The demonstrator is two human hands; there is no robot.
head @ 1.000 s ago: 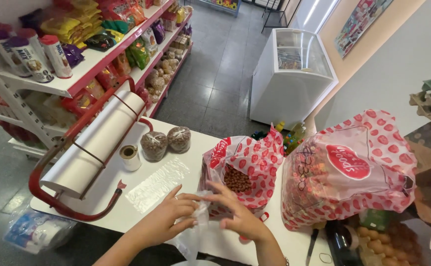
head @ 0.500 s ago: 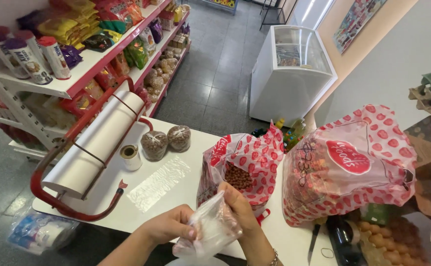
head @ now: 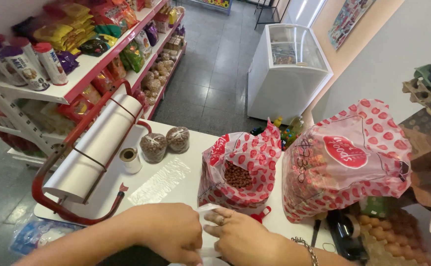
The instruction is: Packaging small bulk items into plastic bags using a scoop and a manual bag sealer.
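White paper on a big red-framed roll dispenser point(head: 89, 157) sits far left on the white counter point(head: 176, 184). Nearer, the left hand point(head: 168, 231) and right hand point(head: 242, 236) meet, fingers pinching a thin clear plastic bag point(head: 206, 209) between them. Just behind stands an open red-dotted sack of brown pellets point(head: 240, 170).

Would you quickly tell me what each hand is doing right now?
Left hand: closed, pinching the clear plastic bag.
Right hand: closed on the same bag.
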